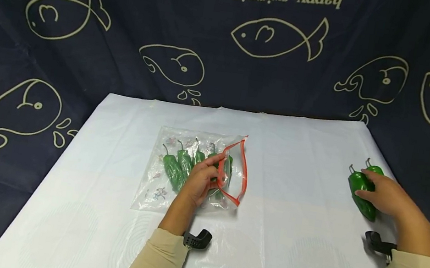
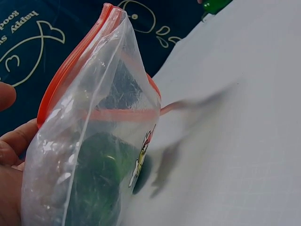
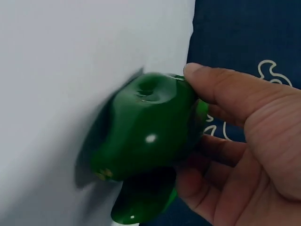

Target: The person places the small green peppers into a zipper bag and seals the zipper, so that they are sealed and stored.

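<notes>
A clear zip bag point(image 1: 149, 180) with a red zip edge lies on the white table, its mouth standing open to the right. Several green peppers point(image 1: 173, 170) are inside it, seen blurred through the plastic in the left wrist view. My left hand point(image 1: 200, 180) holds the bag near its red rim; the plastic hides part of the fingers in the left wrist view point(image 2: 16, 141). At the table's right side, my right hand point(image 1: 387, 194) grips a glossy green pepper point(image 3: 146, 127), thumb against one side. A second green pepper point(image 1: 375, 169) lies close beside it.
The white table point(image 1: 284, 255) ends near the right hand. Dark cloth point(image 1: 272, 87) with fish and whale drawings hangs behind and at the sides. Each wrist wears a black camera mount point(image 1: 198, 239).
</notes>
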Available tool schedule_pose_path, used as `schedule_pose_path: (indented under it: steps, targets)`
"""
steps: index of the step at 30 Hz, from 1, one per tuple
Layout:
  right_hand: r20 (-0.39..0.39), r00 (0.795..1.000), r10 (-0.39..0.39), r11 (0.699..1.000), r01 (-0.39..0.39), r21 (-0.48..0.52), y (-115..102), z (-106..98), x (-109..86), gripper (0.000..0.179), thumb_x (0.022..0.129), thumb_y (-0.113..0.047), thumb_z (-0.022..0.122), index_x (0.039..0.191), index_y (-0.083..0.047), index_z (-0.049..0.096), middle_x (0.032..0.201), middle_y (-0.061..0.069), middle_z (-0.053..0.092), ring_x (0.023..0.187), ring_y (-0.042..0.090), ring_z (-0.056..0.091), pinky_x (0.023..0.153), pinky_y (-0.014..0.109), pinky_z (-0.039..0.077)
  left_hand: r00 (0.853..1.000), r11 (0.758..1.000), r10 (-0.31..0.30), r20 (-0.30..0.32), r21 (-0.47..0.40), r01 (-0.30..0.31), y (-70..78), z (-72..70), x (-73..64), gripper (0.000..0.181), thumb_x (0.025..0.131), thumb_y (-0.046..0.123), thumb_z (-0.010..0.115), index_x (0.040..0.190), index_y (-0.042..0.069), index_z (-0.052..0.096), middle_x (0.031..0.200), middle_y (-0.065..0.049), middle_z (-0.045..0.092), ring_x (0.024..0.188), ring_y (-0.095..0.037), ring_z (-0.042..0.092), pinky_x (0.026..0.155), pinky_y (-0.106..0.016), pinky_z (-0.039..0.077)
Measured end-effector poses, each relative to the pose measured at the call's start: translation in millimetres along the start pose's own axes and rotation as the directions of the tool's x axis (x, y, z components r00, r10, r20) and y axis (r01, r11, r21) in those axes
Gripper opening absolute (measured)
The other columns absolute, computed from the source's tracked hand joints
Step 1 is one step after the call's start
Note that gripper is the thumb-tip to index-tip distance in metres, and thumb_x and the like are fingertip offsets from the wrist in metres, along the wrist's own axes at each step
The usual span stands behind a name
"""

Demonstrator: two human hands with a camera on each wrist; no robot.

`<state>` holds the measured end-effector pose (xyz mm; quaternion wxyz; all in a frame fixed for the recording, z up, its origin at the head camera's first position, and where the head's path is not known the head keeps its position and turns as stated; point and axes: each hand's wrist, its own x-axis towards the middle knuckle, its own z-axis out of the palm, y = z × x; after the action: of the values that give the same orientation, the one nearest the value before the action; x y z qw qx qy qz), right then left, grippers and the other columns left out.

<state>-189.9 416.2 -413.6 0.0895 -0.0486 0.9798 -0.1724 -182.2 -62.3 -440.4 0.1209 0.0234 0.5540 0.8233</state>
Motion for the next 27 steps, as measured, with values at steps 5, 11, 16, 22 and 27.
schedule_pose_path:
  steps: [5,11,16,22,27]
  targets:
    - [0.023,0.999,0.031,1.000,-0.031,0.002,-6,0,-1.1,0.079,0.090,-0.022,0.069,0.146,0.014,0.027,0.135,0.050,0.031,0.119,0.064,0.035,0.093,0.074,0.034,1.000,1.000,-0.001,-0.006,-0.002,0.001,-0.5,0.5,-0.6,0.074,0.072,-0.003,0.048,0.145,-0.001,0.047,0.141,-0.017,0.049,0.074,-0.014,0.058,0.059,-0.023,0.052]
    - [0.016,1.000,0.021,1.000,-0.021,-0.007,-18,-4,-5.2,0.078,0.089,-0.024,0.070,0.146,0.012,0.030,0.133,0.047,0.036,0.115,0.060,0.040,0.090,0.073,0.036,1.000,1.000,-0.002,-0.001,-0.006,0.002,-1.3,0.1,-0.9,0.073,0.072,-0.003,0.048,0.146,0.000,0.047,0.140,-0.017,0.049,0.075,-0.015,0.058,0.059,-0.023,0.052]
    - [-0.019,0.999,-0.026,0.999,0.026,-0.026,-34,-8,-6.4,0.074,0.088,-0.022,0.071,0.143,0.012,0.034,0.128,0.043,0.046,0.111,0.054,0.047,0.088,0.069,0.040,1.000,1.000,0.000,0.001,-0.001,0.000,-0.7,-0.3,-1.0,0.073,0.073,-0.004,0.047,0.146,0.000,0.047,0.141,-0.017,0.048,0.075,-0.014,0.057,0.059,-0.023,0.052]
    - [-0.046,0.995,-0.093,0.996,0.094,0.012,-54,-8,-5.8,0.072,0.088,-0.019,0.073,0.142,0.012,0.036,0.123,0.040,0.052,0.109,0.051,0.051,0.086,0.064,0.043,1.000,1.000,-0.001,-0.005,0.008,0.001,-0.5,-0.7,-1.6,0.073,0.072,-0.004,0.047,0.145,-0.001,0.047,0.142,-0.016,0.048,0.073,-0.014,0.057,0.058,-0.023,0.052]
    - [-0.075,0.988,-0.131,0.991,0.132,0.000,-64,-6,-4.3,0.073,0.087,-0.020,0.074,0.141,0.010,0.036,0.120,0.040,0.055,0.104,0.050,0.056,0.083,0.062,0.046,1.000,1.000,-0.002,-0.003,0.004,0.002,0.7,0.1,-2.0,0.073,0.072,-0.003,0.047,0.146,0.000,0.047,0.140,-0.017,0.049,0.073,-0.014,0.058,0.058,-0.023,0.052]
